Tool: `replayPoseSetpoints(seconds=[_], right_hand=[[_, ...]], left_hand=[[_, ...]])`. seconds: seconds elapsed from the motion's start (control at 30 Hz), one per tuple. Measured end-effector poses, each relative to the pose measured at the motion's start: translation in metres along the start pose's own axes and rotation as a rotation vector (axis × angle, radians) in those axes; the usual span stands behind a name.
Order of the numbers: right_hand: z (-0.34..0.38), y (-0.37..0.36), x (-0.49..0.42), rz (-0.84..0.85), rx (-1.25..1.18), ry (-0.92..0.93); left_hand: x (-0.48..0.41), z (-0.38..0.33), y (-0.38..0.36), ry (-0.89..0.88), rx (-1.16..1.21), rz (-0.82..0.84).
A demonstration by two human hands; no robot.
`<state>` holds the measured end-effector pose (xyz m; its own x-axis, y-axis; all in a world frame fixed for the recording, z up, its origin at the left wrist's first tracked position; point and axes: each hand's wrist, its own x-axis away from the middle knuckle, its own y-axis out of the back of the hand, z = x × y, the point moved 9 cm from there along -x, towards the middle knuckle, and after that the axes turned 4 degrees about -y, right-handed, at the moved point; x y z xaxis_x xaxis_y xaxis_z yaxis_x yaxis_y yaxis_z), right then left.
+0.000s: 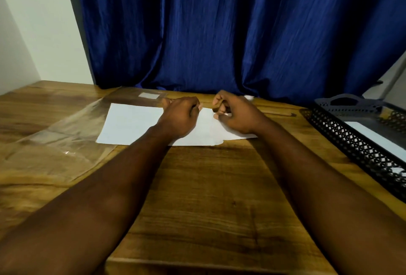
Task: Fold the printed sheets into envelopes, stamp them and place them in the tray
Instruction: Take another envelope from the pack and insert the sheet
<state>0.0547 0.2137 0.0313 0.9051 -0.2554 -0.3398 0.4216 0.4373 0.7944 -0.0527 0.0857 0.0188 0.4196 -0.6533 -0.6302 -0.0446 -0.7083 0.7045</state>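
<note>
A white sheet of paper lies flat near the far edge of the wooden table. My left hand rests on the sheet's middle with its fingers curled under. My right hand rests on the sheet's right part, fingers curled, with something small and white showing just behind it. Whether either hand pinches the paper is hidden by the knuckles. A black perforated tray at the right edge holds a white sheet.
A clear plastic sleeve with a white label lies at the left, partly under the sheet. A thin pencil-like stick lies between my right hand and the tray. A blue curtain hangs behind the table.
</note>
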Motion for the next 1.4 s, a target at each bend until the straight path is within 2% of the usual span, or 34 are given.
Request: replayPoseSetpoints(seconds=[0.13, 0.23, 0.3, 0.43, 0.63, 0.93, 1.13, 1.3, 1.4], right_hand=[[-0.017, 0.027, -0.004, -0.116, 0.002, -0.117], [-0.042, 0.032, 0.006, 0.016, 0.066, -0.272], [-0.049, 0.030, 0.012, 0.039, 0.048, -0.305], [-0.041, 0.020, 0.014, -0.059, -0.113, -0.292], [-0.014, 0.007, -0.001, -0.124, 0.001, -0.212], [-0.034, 0.021, 0.002, -0.142, -0.144, -0.288], [-0.009, 0.016, 0.001, -0.337, -0.225, -0.220], [-0.001, -0.008, 0.001, -0.327, -0.381, -0.262], [-0.003, -0.014, 0.000, -0.283, -0.393, -0.286]], left_hand=[[0.000, 0.009, 0.005, 0.049, -0.034, -0.030], [0.001, 0.010, 0.010, 0.078, -0.058, -0.055], [0.001, 0.010, 0.011, 0.084, -0.069, -0.061], [0.001, 0.007, 0.010, 0.075, -0.066, -0.067], [0.000, 0.007, 0.011, 0.087, -0.089, -0.067], [0.000, 0.013, 0.018, 0.166, -0.123, -0.126], [-0.002, 0.013, 0.024, 0.178, -0.147, -0.174], [-0.002, 0.007, 0.026, 0.173, -0.164, -0.173], [-0.002, 0.007, 0.024, 0.177, -0.144, -0.169]])
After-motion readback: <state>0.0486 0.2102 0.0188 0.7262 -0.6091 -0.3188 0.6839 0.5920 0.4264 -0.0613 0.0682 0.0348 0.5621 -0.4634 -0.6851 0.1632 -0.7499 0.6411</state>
